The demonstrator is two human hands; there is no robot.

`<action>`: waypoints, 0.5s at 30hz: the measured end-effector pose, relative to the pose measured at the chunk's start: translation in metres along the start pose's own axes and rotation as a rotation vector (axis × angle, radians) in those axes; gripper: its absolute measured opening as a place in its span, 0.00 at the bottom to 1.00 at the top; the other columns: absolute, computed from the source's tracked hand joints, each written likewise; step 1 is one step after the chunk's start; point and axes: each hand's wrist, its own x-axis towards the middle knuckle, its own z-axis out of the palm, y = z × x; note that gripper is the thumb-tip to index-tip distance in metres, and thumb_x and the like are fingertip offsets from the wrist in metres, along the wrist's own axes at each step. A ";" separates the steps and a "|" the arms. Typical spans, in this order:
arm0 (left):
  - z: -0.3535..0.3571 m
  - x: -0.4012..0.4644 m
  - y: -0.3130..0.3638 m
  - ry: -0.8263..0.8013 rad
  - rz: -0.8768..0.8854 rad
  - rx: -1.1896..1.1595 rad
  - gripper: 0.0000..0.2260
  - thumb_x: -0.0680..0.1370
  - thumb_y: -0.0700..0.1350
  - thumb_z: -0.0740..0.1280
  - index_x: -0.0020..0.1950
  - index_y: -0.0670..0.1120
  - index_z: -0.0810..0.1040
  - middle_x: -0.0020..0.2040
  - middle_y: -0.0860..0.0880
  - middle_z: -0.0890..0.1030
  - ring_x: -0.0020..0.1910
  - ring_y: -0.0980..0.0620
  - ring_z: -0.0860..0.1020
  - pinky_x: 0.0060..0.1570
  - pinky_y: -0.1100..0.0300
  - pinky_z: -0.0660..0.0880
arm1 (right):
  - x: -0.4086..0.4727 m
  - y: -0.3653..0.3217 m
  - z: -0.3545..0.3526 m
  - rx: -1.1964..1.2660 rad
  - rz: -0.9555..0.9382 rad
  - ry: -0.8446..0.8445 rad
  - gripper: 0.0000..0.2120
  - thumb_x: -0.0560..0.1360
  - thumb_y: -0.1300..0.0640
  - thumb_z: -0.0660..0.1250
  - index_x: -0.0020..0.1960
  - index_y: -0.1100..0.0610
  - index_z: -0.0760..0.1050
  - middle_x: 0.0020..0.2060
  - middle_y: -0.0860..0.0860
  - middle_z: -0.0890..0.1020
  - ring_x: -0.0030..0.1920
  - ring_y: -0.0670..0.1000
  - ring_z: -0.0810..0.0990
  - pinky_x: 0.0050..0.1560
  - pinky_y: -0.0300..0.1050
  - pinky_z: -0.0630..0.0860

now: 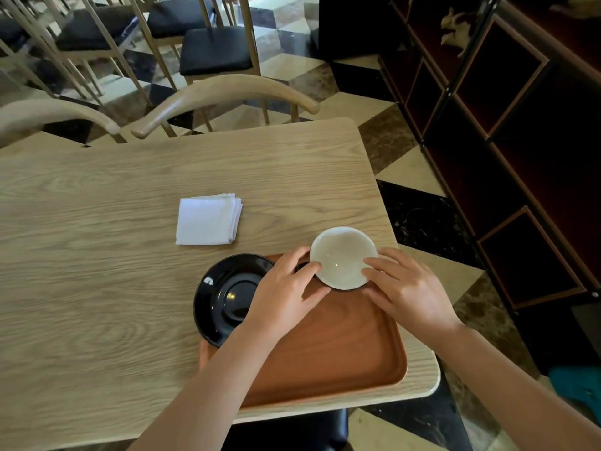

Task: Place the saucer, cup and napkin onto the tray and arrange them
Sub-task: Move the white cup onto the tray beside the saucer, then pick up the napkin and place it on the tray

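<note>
Both hands, the left hand [286,294] and right hand [406,288], are pinching the white cup [341,257] by its sides, setting it at the tray's [341,353] far edge. The black saucer [224,297] is lying half over the tray's left rim, and the napkin [208,219] is waiting on the table [97,255] further off; centring the saucer likely comes next.

the light wood-grain table [97,222] carries a folded white napkin [208,219] near its middle and a brown tray [341,353] at its near right corner.
</note>
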 end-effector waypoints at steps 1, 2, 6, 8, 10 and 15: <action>0.000 -0.001 0.001 0.001 0.010 0.023 0.15 0.71 0.52 0.69 0.51 0.44 0.80 0.57 0.44 0.79 0.52 0.48 0.79 0.43 0.57 0.79 | 0.000 0.000 -0.001 -0.012 -0.003 -0.009 0.11 0.71 0.53 0.64 0.46 0.58 0.82 0.48 0.52 0.85 0.53 0.57 0.81 0.43 0.48 0.79; -0.001 -0.002 0.001 -0.004 0.021 0.045 0.15 0.72 0.52 0.68 0.52 0.44 0.80 0.57 0.43 0.79 0.52 0.48 0.80 0.44 0.57 0.79 | -0.001 0.000 -0.002 -0.027 -0.006 -0.019 0.10 0.70 0.54 0.67 0.46 0.58 0.82 0.48 0.53 0.85 0.53 0.57 0.81 0.46 0.49 0.79; -0.010 -0.005 0.001 -0.071 0.093 0.108 0.18 0.76 0.54 0.62 0.59 0.44 0.76 0.60 0.43 0.77 0.55 0.47 0.77 0.48 0.54 0.79 | 0.002 -0.003 -0.008 -0.044 -0.004 -0.049 0.10 0.70 0.53 0.69 0.46 0.58 0.82 0.50 0.55 0.84 0.52 0.57 0.81 0.53 0.53 0.75; -0.022 -0.007 -0.003 -0.090 0.113 0.148 0.20 0.76 0.54 0.59 0.63 0.44 0.73 0.60 0.44 0.77 0.56 0.47 0.77 0.52 0.53 0.77 | 0.012 -0.011 -0.013 -0.034 0.008 -0.061 0.13 0.71 0.51 0.64 0.44 0.58 0.82 0.49 0.55 0.84 0.51 0.57 0.81 0.53 0.53 0.75; -0.038 -0.013 -0.009 -0.060 0.123 0.178 0.20 0.77 0.54 0.58 0.63 0.44 0.74 0.57 0.46 0.79 0.53 0.48 0.78 0.52 0.54 0.77 | 0.029 -0.028 -0.017 -0.004 0.037 -0.069 0.14 0.71 0.50 0.62 0.43 0.57 0.83 0.48 0.55 0.84 0.49 0.57 0.82 0.53 0.52 0.75; -0.078 -0.030 -0.064 -0.043 -0.083 0.286 0.17 0.74 0.53 0.59 0.55 0.46 0.78 0.47 0.49 0.82 0.43 0.47 0.80 0.42 0.55 0.78 | 0.093 -0.090 0.003 0.176 0.180 -0.090 0.14 0.69 0.50 0.64 0.45 0.58 0.81 0.46 0.55 0.85 0.43 0.58 0.83 0.42 0.49 0.79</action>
